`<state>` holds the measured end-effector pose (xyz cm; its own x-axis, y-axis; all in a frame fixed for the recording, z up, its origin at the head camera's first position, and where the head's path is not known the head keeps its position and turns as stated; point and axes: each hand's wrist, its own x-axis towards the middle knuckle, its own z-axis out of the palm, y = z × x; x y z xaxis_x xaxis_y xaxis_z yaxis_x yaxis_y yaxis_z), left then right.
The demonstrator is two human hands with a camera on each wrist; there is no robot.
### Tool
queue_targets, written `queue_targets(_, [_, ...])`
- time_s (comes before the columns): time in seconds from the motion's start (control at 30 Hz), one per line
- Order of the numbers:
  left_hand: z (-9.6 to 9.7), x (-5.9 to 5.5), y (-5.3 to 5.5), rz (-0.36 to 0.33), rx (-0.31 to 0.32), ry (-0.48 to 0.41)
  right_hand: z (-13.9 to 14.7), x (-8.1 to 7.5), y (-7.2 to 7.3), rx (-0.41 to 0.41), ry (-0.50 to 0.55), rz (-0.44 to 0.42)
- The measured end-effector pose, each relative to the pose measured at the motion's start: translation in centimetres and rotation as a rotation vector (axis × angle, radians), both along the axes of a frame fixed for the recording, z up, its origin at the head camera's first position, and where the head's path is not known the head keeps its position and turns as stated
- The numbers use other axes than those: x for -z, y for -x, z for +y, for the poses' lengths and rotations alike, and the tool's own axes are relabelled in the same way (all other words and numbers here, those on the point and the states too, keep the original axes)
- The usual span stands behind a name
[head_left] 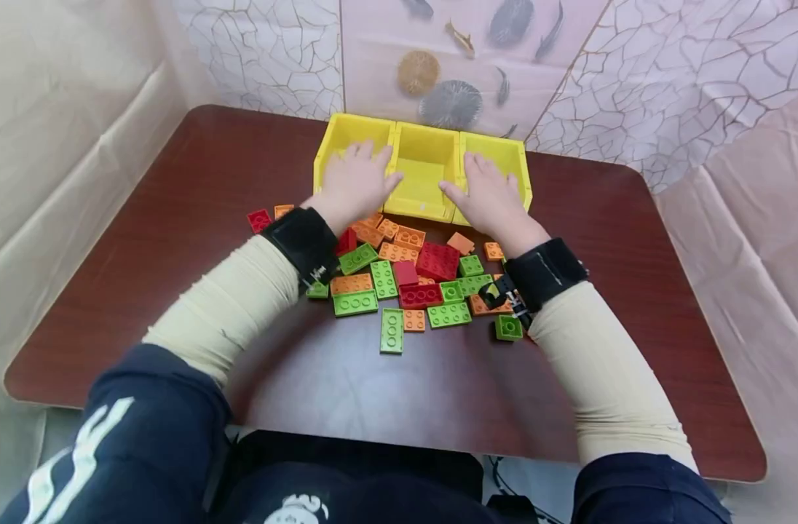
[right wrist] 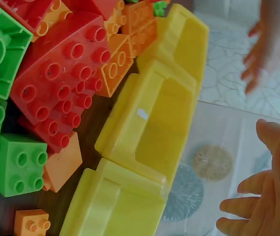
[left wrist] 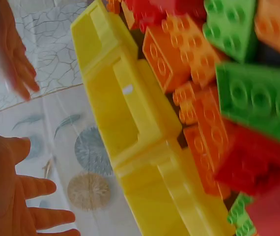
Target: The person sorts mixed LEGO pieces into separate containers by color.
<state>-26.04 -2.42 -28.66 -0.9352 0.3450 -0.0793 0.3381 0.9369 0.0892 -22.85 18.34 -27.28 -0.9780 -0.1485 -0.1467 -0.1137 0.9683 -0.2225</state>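
My left hand (head_left: 354, 180) hovers above the left compartment of a yellow three-part bin (head_left: 427, 175), fingers spread and holding nothing. Over the right compartment is my right hand (head_left: 489, 193), its fingers also apart and bare. In the left wrist view, the left hand (left wrist: 12, 191) shows straight fingers beside the bin (left wrist: 130, 105). The right wrist view has the right hand (right wrist: 267, 187) likewise extended. No bricks show in the middle compartment. Toward me from the bin lies a pile of toy building bricks, among them a big red brick (head_left: 437, 261) and a green brick (head_left: 392, 331).
Loose orange, red and green bricks spread across the brown table (head_left: 242, 189) under and between my forearms. A red brick (head_left: 259, 220) lies apart at the left, an orange brick (head_left: 494, 251) at the right. Behind the bin stands a patterned wall covering (head_left: 268, 51).
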Motion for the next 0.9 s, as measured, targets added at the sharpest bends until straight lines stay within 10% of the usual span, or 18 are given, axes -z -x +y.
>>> queue_targets(0.33, [-5.9, 2.6, 3.8, -0.103, -0.089, 0.066, 8.2, 5.6, -5.7, 0.023, 0.301, -0.031])
queue_targets(0.63, [-7.3, 4.3, 7.2, -0.132, -0.232, -0.029, 10.7, 7.5, -6.8, -0.036, 0.175, -0.093])
queue_targets(0.9, [-6.9, 5.3, 9.1, -0.193, -0.264, -0.064, 12.2, 9.4, -7.5, -0.254, 0.075, 0.01])
